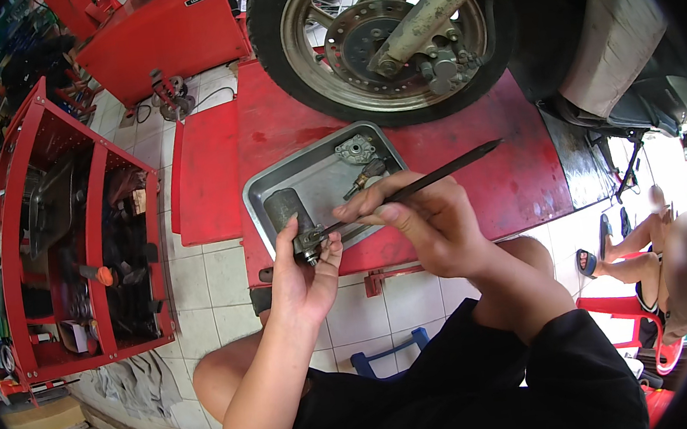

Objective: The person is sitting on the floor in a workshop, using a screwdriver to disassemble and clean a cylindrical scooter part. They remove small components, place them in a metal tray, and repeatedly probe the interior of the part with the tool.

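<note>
My left hand (305, 284) is closed round the lower end of a grey cylindrical metal part (287, 210), held over the near-left corner of a metal tray (321, 140). My right hand (431, 222) grips a long dark bar-shaped tool (458, 162), slanting from its pointed upper end down to the lower part of the cylinder; my fingers partly hide it. Inside the tray lie a grey housing piece (354, 149) and a smaller metal part with a shaft (361, 178).
The tray sits on a red platform (478, 152) below a motorcycle front wheel (307, 94). A red shelving cart (104, 304) stands left, a red machine (150, 47) behind. Seated people (638, 269) are at the right; a blue stool (390, 352) is below me.
</note>
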The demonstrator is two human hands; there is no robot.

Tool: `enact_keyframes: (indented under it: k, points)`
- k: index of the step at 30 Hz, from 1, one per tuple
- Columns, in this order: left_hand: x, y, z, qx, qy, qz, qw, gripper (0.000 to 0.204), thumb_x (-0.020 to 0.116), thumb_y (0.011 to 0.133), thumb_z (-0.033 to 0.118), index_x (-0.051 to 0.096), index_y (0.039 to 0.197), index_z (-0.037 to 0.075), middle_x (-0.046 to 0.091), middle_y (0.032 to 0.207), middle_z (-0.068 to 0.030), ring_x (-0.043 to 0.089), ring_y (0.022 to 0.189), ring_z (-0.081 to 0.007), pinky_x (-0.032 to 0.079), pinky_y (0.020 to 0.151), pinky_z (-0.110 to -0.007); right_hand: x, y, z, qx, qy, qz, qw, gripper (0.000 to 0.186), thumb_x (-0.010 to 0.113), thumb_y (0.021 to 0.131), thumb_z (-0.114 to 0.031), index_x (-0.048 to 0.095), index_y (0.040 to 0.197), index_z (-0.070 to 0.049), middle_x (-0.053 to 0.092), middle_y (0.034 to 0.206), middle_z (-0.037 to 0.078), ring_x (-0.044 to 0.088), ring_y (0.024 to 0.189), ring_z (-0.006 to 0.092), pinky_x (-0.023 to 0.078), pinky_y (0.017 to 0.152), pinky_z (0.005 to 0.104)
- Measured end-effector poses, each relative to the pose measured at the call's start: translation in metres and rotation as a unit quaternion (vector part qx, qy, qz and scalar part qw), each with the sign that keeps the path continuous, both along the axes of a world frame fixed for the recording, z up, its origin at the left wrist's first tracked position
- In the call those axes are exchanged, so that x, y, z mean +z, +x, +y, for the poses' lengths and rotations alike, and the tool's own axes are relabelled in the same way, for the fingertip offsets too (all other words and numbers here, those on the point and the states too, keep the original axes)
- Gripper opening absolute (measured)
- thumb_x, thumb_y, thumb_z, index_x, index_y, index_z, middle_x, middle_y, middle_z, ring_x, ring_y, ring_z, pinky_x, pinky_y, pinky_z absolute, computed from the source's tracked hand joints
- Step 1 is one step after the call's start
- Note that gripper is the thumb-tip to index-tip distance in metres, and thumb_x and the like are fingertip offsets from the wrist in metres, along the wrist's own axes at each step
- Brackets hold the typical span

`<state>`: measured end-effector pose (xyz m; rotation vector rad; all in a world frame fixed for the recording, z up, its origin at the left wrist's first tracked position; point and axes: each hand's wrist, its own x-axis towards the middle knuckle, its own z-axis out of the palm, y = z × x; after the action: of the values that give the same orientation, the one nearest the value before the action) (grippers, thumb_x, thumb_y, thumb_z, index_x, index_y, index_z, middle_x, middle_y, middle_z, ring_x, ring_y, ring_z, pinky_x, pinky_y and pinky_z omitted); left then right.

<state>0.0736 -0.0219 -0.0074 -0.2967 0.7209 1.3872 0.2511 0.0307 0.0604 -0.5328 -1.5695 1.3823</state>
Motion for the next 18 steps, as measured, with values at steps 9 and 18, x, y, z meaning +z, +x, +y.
enact_keyframes:
  k: [9, 18]
  points:
    - [0.002, 0.008, 0.001, -0.02, 0.029, -0.001, 0.999, 0.031, 0.066, 0.093, 0.028, 0.056, 0.108, 0.003, 0.062, 0.099, -0.011, 0.061, 0.089, -0.0237, 0.053, 0.086, -0.034, -0.003, -0.004, -0.003, -0.017, 0.005, 0.003, 1.0, 0.015, 0.051, 0.091, 0.011, 0.065, 0.098, 0.01, 0.071, 0.096, 0.016, 0.071, 0.093, 0.0248, 0.055, 0.086, 0.0339]
    - [0.008, 0.012, 0.001, -0.019, 0.022, 0.014, 0.999, 0.029, 0.066, 0.093, 0.029, 0.056, 0.105, 0.003, 0.061, 0.096, -0.01, 0.06, 0.085, -0.0234, 0.051, 0.079, -0.033, 0.002, 0.001, 0.0, -0.012, 0.067, -0.004, 0.998, 0.014, 0.052, 0.09, 0.011, 0.064, 0.097, 0.01, 0.071, 0.096, 0.017, 0.072, 0.092, 0.0277, 0.056, 0.082, 0.0353]
